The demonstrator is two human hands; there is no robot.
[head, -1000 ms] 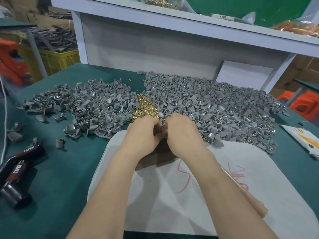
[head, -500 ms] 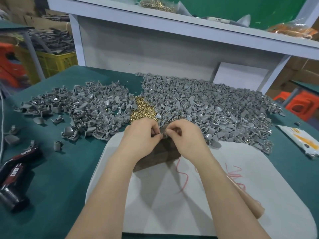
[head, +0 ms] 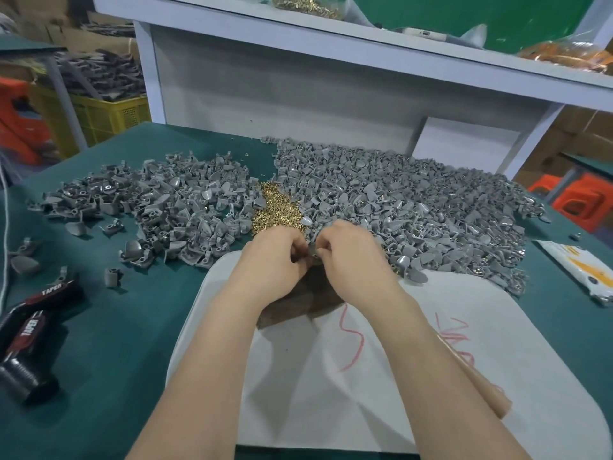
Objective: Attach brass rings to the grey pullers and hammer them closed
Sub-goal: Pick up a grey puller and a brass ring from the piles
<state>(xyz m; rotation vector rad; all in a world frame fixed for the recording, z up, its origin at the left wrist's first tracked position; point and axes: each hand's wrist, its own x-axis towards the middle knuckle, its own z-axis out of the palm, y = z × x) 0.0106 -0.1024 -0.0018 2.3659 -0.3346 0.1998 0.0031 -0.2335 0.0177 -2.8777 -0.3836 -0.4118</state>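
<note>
Plainly, the only readable word is "TAPER", printed in white on the red-and-black tool [head: 30, 330] lying at 8 o'clock on the green table [head: 116, 343]. Loose red scribbles cross the white sheet [head: 331, 376] at 5 o'clock; they spell nothing legible. A white packet with orange print [head: 577, 270] sits at 3 o'clock, its text too small to read.

The left hand [head: 275, 257] and right hand [head: 351, 263] meet at the centre, above a dark wooden block [head: 298, 300] on the sheet's far edge. Both have their fingers curled tight, tips pinching one grey puller [head: 312, 253] between them. Whether a ring is on it cannot be told.

Just beyond the knuckles, at 12 o'clock, lies the small heap of brass rings [head: 277, 210], wedged between the left puller pile [head: 172, 207] at 10 o'clock and the larger right puller pile [head: 414, 210] at 2 o'clock. The right pile spills onto the sheet beside the right hand.

A tan rod [head: 477, 386] lies at 4 o'clock, half hidden by the right forearm. A white shelf [head: 331, 54] closes off the table's far side.
</note>
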